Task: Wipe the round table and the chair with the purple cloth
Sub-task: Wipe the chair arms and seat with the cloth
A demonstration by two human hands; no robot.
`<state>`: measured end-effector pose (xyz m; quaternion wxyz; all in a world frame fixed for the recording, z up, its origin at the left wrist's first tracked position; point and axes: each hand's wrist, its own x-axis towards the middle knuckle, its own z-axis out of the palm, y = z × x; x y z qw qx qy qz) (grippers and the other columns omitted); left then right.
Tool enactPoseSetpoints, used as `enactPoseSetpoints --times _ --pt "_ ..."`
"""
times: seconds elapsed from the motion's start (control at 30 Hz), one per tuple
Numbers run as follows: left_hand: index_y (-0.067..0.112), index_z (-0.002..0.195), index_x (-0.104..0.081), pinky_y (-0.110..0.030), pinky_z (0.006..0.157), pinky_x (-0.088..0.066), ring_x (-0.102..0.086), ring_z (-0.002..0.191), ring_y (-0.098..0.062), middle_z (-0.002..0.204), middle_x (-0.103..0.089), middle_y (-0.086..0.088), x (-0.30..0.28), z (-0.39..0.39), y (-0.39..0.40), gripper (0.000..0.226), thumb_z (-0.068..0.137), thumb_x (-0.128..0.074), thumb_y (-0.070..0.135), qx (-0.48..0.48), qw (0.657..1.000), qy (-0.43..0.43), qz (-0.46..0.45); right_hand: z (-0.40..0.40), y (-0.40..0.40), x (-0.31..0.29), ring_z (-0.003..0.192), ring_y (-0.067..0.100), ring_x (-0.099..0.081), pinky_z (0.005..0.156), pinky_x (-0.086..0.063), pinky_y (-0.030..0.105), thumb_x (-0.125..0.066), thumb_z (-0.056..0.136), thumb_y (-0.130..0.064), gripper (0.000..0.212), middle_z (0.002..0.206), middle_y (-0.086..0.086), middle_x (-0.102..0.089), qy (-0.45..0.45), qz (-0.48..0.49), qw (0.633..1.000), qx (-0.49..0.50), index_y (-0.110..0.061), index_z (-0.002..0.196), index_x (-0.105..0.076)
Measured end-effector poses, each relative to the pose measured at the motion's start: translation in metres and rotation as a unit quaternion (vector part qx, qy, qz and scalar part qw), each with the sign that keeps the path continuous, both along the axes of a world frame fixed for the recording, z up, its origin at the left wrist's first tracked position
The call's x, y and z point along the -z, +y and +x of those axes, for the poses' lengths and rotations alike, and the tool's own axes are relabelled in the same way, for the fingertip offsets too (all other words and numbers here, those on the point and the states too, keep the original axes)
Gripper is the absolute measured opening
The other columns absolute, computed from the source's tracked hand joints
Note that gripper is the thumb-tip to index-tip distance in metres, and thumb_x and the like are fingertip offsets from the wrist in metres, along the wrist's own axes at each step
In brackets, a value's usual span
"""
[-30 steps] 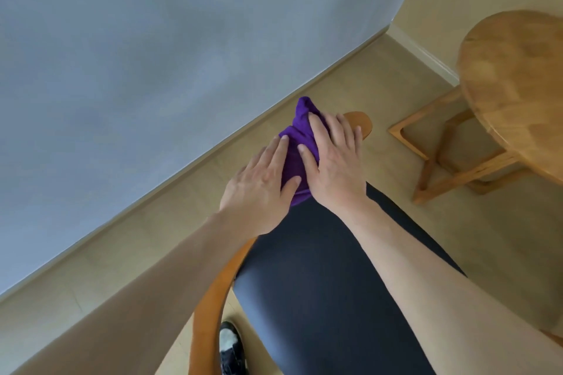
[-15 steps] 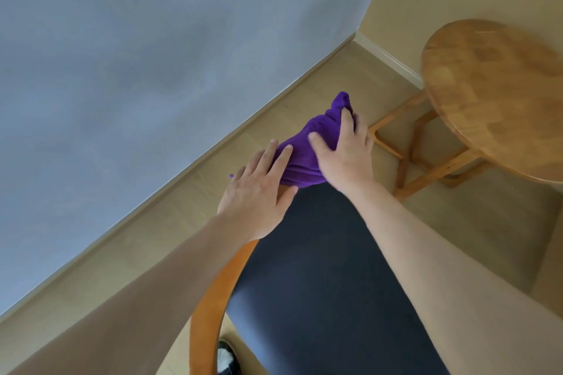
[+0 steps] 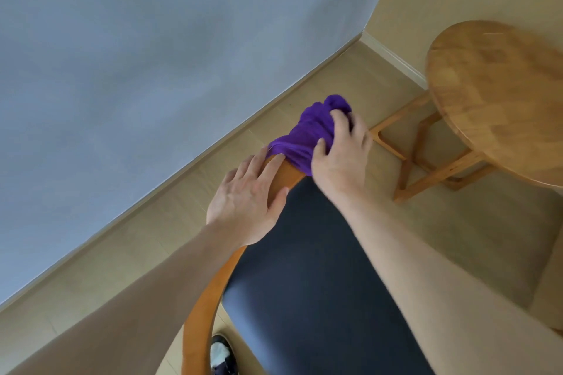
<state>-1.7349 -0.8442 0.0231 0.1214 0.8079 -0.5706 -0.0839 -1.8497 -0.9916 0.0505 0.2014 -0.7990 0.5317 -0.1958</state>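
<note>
While my right hand [image 3: 341, 158] bunches the purple cloth [image 3: 307, 137] on the chair [image 3: 304, 283] rim, fingers curled into it, my left hand [image 3: 246, 201] lies flat beside it. I read no writing anywhere.

Single view, head-mounted wide-angle camera, looking forward and steeply down along both forearms. Frame is rolled: the blue-grey wall [image 3: 152, 70] and its baseboard cut diagonally from lower left to upper right. Close range, with the dark padded chair with curved orange wooden frame [image 3: 304, 283] filling bottom centre. The round light wooden table [image 3: 502, 94] sits further off, clipped by the right edge. No second view, so no overlap.
</note>
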Motion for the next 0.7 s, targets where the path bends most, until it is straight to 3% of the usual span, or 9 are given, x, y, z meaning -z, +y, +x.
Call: enactPoseSetpoints --times 0.1,0.2,0.37,0.43,0.53,0.63,0.7 --pt "0.031 0.143 -0.036 -0.045 0.107 -0.045 -0.051 0.13 -0.026 0.149 -0.046 -0.003 -0.005 -0.002 0.001 0.055 0.096 -0.033 0.058 -0.021 1.0 0.005 -0.005 -0.003 0.021 0.007 0.143 0.036 -0.035 0.112 -0.041 0.054 -0.066 0.091 -0.013 0.059 0.154 0.01 -0.04 0.029 -0.063 0.994 -0.082 -0.025 0.145 -0.045" --pt "0.031 0.137 -0.04 -0.043 0.106 -0.046 -0.051 0.126 -0.025 0.145 -0.046 -0.003 -0.008 -0.003 0.002 0.051 0.093 -0.036 0.057 -0.029 1.0 0.005 -0.01 -0.016 -0.009 0.004 0.132 0.034 -0.041 0.105 -0.043 0.053 -0.06 0.095 -0.017 0.052 0.149 0.005 -0.043 0.061 -0.082 0.988 -0.118 -0.028 0.143 -0.046" --pt "0.023 0.129 -0.044 -0.039 0.101 -0.05 -0.056 0.116 -0.022 0.133 -0.051 0.0 -0.009 -0.002 0.003 0.052 0.087 -0.042 0.054 -0.049 0.998 0.006 -0.035 -0.011 -0.037 -0.003 0.132 0.033 -0.042 0.104 -0.045 0.052 -0.057 0.095 -0.006 0.057 0.149 0.006 -0.044 0.008 0.003 0.999 0.041 -0.028 0.146 -0.045" --pt "0.022 0.139 -0.039 -0.041 0.106 -0.046 -0.052 0.123 -0.025 0.143 -0.047 -0.002 -0.009 -0.002 0.003 0.061 0.087 -0.046 0.053 -0.053 0.998 0.007 -0.036 -0.005 -0.016 -0.003 0.129 0.034 -0.042 0.101 -0.046 0.048 -0.06 0.092 -0.006 0.058 0.148 0.007 -0.043 0.007 -0.021 0.999 0.034 -0.028 0.144 -0.047" --pt "0.026 0.158 -0.02 -0.044 0.118 -0.032 -0.035 0.145 -0.029 0.165 -0.026 -0.007 -0.012 -0.002 0.003 0.079 0.088 -0.051 0.046 -0.042 0.998 0.025 -0.029 -0.012 0.021 0.003 0.12 0.028 -0.044 0.092 -0.042 0.032 -0.069 0.088 -0.015 0.056 0.143 0.005 -0.043 -0.008 -0.049 0.997 -0.061 -0.027 0.14 -0.05" --pt "0.025 0.16 -0.017 -0.043 0.121 -0.022 -0.025 0.152 -0.03 0.169 -0.018 -0.007 -0.014 -0.001 0.004 0.079 0.088 -0.046 0.039 -0.037 0.998 0.042 -0.027 -0.029 0.029 0.008 0.113 0.019 -0.043 0.092 -0.036 0.019 -0.07 0.089 -0.024 0.051 0.131 0.0 -0.042 -0.019 -0.033 0.985 -0.169 -0.028 0.137 -0.051" --pt "0.024 0.159 -0.019 -0.042 0.122 -0.018 -0.024 0.153 -0.03 0.169 -0.02 -0.007 -0.015 0.0 0.004 0.077 0.087 -0.043 0.038 -0.036 0.998 0.046 -0.026 -0.034 0.012 0.006 0.113 0.018 -0.043 0.093 -0.036 0.017 -0.069 0.09 -0.026 0.048 0.127 0.0 -0.041 -0.012 -0.034 0.983 -0.182 -0.029 0.135 -0.052"
